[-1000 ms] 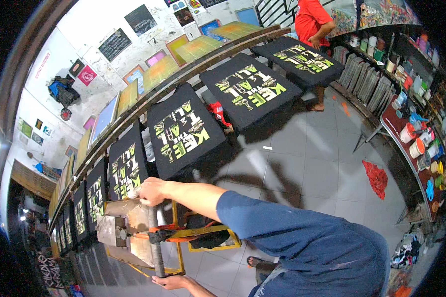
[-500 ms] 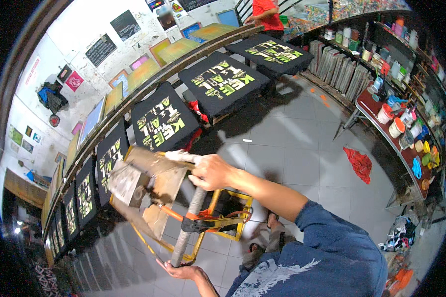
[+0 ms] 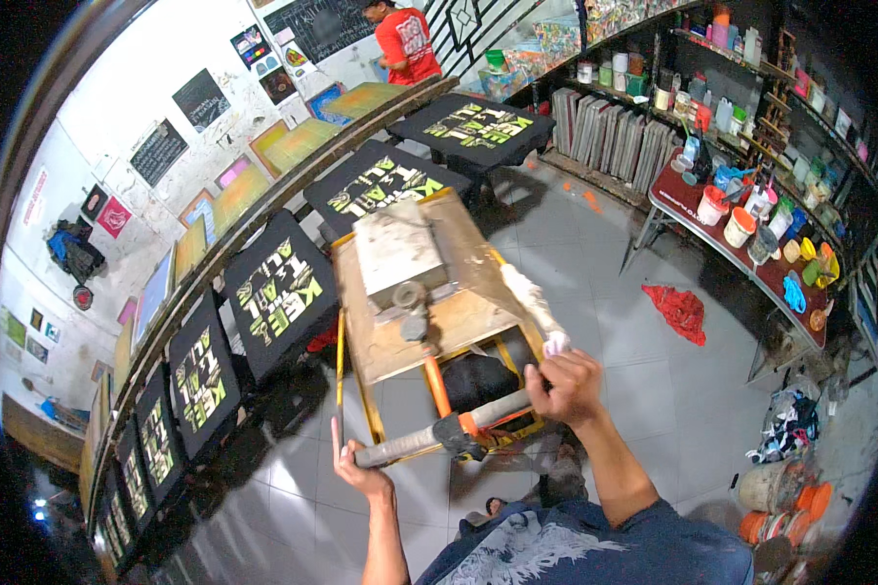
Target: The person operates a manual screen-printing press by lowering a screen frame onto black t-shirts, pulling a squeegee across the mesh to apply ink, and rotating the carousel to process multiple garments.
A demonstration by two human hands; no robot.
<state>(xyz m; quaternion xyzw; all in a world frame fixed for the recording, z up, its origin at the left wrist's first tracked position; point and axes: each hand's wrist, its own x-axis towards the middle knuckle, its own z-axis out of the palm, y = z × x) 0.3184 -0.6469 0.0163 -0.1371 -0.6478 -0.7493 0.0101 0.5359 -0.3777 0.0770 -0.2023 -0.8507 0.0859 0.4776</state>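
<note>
A yellow-framed stand carries a wooden board (image 3: pixel 478 317) with a pale metal box (image 3: pixel 395 249) on top. Across its near side runs a grey-wrapped handle bar (image 3: pixel 400 447), joined to an orange rod (image 3: pixel 436 385). My right hand (image 3: pixel 571 388) is closed around the bar's right end, beside a white-wrapped piece (image 3: pixel 529 292). My left hand (image 3: pixel 363 473) presses its palm against the left end, fingers stretched upward beside a thin yellow rod (image 3: pixel 340 361). Beyond the stand, black printed shirts (image 3: pixel 281 283) lie on boards in a row; the stand covers part of one.
A red-brown table (image 3: pixel 683 200) with paint tubs stands at the right, below shelves of bottles. A red cloth (image 3: pixel 675 312) lies on the tiled floor. Buckets (image 3: pixel 776 487) sit at the lower right. A person in a red shirt (image 3: pixel 408 47) stands behind the long rack.
The stand has swung to the right, and its handle bar now lies nearly crosswise before me. My right hand has shifted right. The view has turned, showing more of the person in red.
</note>
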